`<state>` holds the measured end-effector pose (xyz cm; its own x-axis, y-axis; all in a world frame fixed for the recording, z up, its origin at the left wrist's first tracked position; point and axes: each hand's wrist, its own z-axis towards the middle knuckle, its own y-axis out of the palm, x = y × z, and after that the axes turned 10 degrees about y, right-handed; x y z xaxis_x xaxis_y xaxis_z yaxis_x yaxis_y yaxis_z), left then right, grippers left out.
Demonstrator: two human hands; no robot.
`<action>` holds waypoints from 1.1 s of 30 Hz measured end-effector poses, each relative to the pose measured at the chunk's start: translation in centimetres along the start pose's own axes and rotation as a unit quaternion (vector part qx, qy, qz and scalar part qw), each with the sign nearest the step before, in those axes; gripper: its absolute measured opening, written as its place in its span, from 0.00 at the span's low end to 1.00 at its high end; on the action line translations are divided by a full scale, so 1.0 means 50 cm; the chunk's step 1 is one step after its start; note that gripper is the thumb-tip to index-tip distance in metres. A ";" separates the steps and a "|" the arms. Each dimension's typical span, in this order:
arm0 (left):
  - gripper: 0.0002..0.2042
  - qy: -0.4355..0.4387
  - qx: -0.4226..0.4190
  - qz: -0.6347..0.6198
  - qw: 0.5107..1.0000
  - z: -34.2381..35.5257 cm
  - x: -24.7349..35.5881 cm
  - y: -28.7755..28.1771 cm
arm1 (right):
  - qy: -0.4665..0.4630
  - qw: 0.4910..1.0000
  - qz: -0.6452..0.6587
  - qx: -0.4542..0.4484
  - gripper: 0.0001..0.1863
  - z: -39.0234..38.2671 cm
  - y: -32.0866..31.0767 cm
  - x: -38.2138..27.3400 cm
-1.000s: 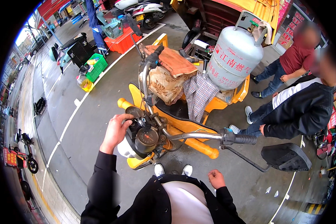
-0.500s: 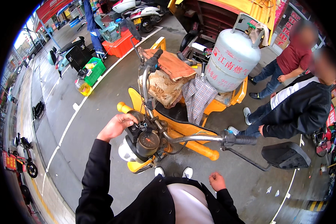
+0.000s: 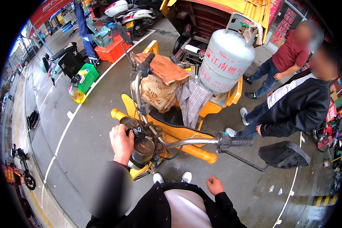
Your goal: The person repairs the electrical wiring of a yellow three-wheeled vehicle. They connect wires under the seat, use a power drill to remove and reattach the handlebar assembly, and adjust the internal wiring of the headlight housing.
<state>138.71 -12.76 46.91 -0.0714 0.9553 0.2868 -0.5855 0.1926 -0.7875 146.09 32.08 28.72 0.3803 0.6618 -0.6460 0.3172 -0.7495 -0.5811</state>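
Note:
My left hand [image 3: 121, 143] is at the handlebar dash of a yellow three-wheeled cargo vehicle. Its bent fingers press in between two round gauges, against a small dark piece [image 3: 138, 131] that looks like a key in its switch. The fingers hide most of what they hold. Closest to me, the speedometer [image 3: 142, 146] has a red needle. The chrome handlebar [image 3: 182, 142] curves above it to a black right grip [image 3: 241, 141]. Low in front of my body hangs my right hand [image 3: 215, 185], fingers curled in, nothing visible in it and touching nothing.
Behind the handlebar lie a patterned cushion [image 3: 155, 92], an orange cloth [image 3: 165, 68] and a checked cloth [image 3: 193, 99]. A grey gas cylinder [image 3: 226, 60] stands on the vehicle. Two people stand at the right, beyond a black mirror [image 3: 285, 155]. A green crate [image 3: 88, 78] sits far left.
My left hand has turned and come down against the dash, its fingers now tucked beside the gauges. The whole view has shifted slightly. My right hand keeps its curled pose.

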 end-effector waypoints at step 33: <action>0.07 -0.048 -0.458 -0.377 0.804 0.146 -0.131 -0.065 | 0.055 0.998 -0.014 -0.022 0.10 -0.004 -0.015 0.040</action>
<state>135.20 -21.30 51.55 -0.0639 0.4769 0.8767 0.3459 0.8346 -0.4288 146.79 33.96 27.96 0.4630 0.6792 -0.5694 0.3668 -0.7317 -0.5745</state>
